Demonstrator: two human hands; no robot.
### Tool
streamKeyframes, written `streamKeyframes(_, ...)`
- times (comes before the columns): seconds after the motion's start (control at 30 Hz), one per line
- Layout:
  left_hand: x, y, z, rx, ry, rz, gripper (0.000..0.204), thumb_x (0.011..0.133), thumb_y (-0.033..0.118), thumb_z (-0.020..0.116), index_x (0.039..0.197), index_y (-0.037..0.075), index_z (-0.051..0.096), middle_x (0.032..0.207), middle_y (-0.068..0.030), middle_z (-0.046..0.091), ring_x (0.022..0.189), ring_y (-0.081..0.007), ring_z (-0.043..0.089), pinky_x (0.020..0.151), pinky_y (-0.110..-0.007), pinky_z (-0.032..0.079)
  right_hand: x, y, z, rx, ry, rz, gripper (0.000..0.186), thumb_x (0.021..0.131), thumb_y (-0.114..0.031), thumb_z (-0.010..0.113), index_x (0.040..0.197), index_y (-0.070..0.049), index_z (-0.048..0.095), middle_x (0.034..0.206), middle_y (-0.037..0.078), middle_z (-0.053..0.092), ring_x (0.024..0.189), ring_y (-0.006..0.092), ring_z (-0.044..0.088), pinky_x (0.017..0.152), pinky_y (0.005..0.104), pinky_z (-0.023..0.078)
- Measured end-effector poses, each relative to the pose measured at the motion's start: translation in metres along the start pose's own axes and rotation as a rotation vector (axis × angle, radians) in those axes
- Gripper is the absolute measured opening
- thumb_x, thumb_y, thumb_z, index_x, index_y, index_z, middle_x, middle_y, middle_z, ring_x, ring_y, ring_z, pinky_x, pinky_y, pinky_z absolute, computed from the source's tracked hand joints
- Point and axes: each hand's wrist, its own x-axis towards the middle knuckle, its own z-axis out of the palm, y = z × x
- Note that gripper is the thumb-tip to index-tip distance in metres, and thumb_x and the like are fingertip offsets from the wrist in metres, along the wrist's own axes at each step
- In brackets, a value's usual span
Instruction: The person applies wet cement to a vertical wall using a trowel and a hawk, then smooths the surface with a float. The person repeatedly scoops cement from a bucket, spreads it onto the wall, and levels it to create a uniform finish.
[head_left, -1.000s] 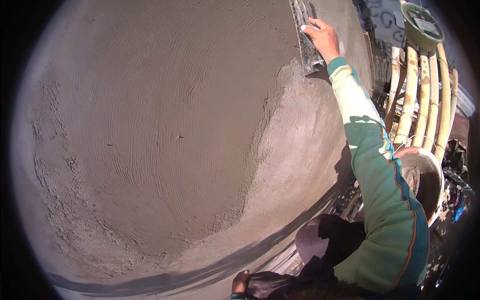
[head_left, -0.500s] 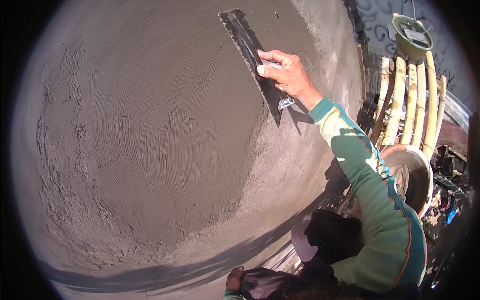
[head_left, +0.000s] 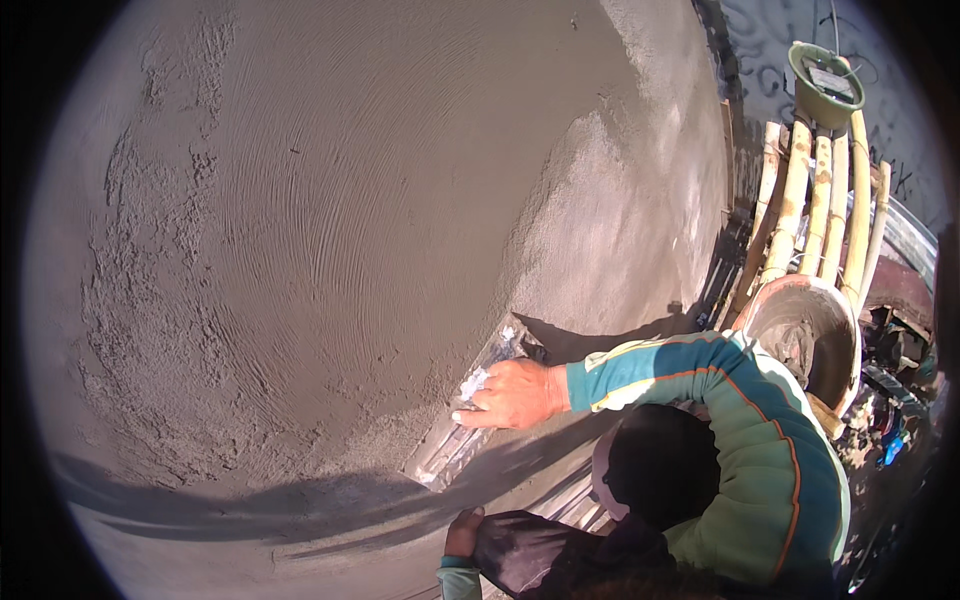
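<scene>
My right hand, in a green and teal sleeve, grips a metal plastering trowel laid against the grey plastered wall, along the lower edge of the darker, wetter mortar. That mortar shows curved stroke marks, with rough patches at the left and paler plaster to the right. My left hand is low in the middle with curled fingers, beside a dark, creased object; what it holds is hidden.
At the right, a round tub with wet mortar inside stands by several upright bamboo poles. A small green bucket is at their top, before a grey wall with painted marks. Mixed debris lies at the far right.
My right hand has swept the trowel from the upper right down across the wall to the lower middle, and that arm is now bent. My left hand has stayed low, shifting slightly.
</scene>
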Motion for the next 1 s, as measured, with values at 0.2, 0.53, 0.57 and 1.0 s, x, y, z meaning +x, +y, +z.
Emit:
streamKeyframes(0.2, -0.025, -0.032, 0.002, -0.02, 0.059, -0.061, 0.051, 0.103, 0.042, 0.053, 0.121, -0.003, 0.068, 0.124, -0.0256, 0.068, 0.122, -0.039, 0.062, 0.107, -0.042, 0.045, -0.039, 0.208, -0.177, 0.506, 1.097, 1.061, 0.049, 0.094, -0.027, 0.076, 0.138, -0.008, 0.063, 0.075, -0.001, 0.06, 0.052, 0.0043, 0.047, 0.047, 0.0224, 0.039)
streamKeyframes(0.53, -0.006, -0.047, 0.009, -0.141, 0.1, -0.252, 0.05, 0.1, 0.042, 0.057, 0.119, -0.003, 0.071, 0.124, -0.0209, 0.07, 0.122, -0.034, 0.063, 0.107, -0.039, 0.045, -0.106, 0.358, -0.246, 0.947, 1.262, 1.189, 0.036, 0.094, -0.025, 0.077, 0.123, -0.008, 0.065, 0.067, -0.007, 0.046, 0.05, 0.0051, 0.043, 0.044, 0.0251, 0.036)
streamKeyframes(0.57, -0.007, -0.051, 0.007, -0.147, 0.108, -0.243, 0.049, 0.101, 0.041, 0.057, 0.119, -0.002, 0.071, 0.124, -0.0205, 0.071, 0.122, -0.0338, 0.063, 0.107, -0.039, 0.045, -0.086, 0.352, -0.261, 0.892, 1.189, 1.139, 0.041, 0.094, -0.024, 0.077, 0.129, -0.006, 0.064, 0.067, -0.007, 0.046, 0.05, 0.0046, 0.044, 0.044, 0.0247, 0.037)
streamKeyframes(1.0, -0.002, -0.008, 0.006, 0.012, 0.081, 0.008, 0.046, 0.104, 0.043, 0.052, 0.115, 0.003, 0.072, 0.116, -0.0223, 0.07, 0.115, -0.0402, 0.064, 0.099, -0.045, 0.049, 0.1, 0.106, -0.133, 0.206, 0.538, 0.444, 0.045, 0.087, -0.019, 0.076, 0.128, -0.002, 0.068, 0.099, 0.015, 0.075, 0.081, 0.0303, 0.075, 0.073, 0.0373, 0.06)
